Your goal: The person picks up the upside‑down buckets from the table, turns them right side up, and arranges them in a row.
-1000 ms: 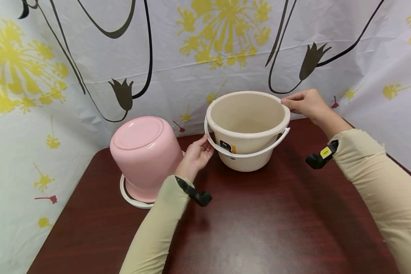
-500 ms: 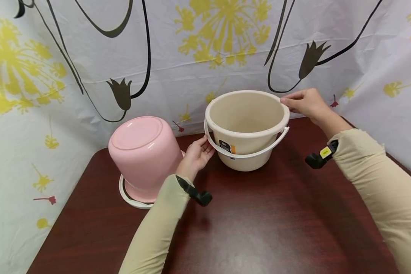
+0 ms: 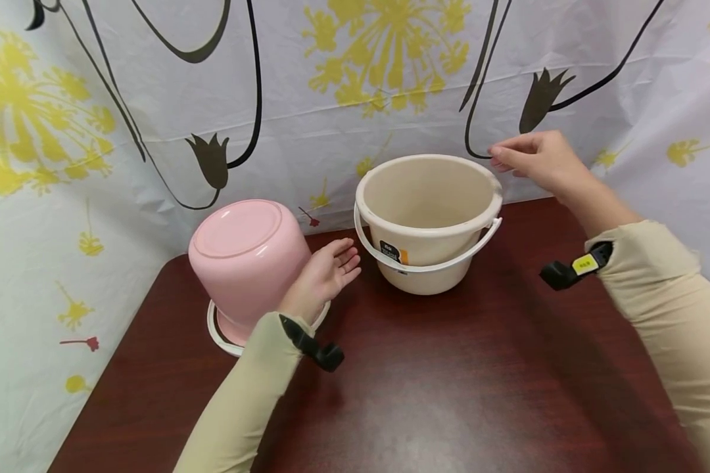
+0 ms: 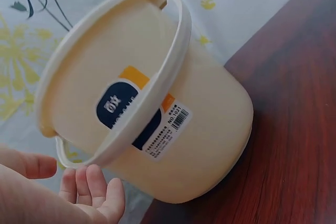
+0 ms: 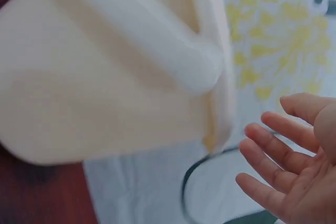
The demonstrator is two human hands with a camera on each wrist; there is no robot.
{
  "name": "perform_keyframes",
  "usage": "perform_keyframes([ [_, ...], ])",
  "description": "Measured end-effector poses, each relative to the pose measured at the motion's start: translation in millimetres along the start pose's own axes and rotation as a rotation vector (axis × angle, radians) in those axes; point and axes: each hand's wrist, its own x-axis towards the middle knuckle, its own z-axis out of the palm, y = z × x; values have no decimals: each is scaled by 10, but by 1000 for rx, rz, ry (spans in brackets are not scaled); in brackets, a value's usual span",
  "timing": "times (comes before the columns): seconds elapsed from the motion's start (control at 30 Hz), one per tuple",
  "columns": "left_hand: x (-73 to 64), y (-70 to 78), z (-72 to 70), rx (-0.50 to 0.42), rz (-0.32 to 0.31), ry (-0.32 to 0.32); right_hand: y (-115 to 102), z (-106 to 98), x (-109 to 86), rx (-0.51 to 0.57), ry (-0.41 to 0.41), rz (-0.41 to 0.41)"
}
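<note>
A cream bucket stands upright on the table, its white handle hanging across the front. In the left wrist view a label shows on its side. My left hand, fingers loosely bent, is just left of the bucket and holds nothing. Beyond the right side of the rim, slightly above it, my right hand is raised; the right wrist view shows its fingers spread and apart from the bucket. A pink bucket sits upside down to the left, behind my left forearm.
The dark red-brown table stretches toward me. A white curtain with yellow and brown flower prints hangs right behind the buckets. The pink bucket's white handle lies on the table around its base.
Both hands have let go of the cream bucket. My left hand has drawn back to the left, and my right hand has lifted up and to the right. The buckets stay in place.
</note>
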Motion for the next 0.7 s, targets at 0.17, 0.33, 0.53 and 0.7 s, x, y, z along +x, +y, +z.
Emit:
perform_keyframes([
  [0.17, -248, 79, -88, 79, 30, -63, -312, 145, -184, -14, -63, -149],
  [0.33, -462, 148, -196, 168, 49, -127, -554, 355, -342, -20, -154, -241],
  [0.53, -652, 191, -388, 235, 61, -202, -730, 614, -455, 7, -239, -279],
  [0.7, -804, 196, -570, 248, 92, -221, -804, 884, -492, 23, -311, -350],
])
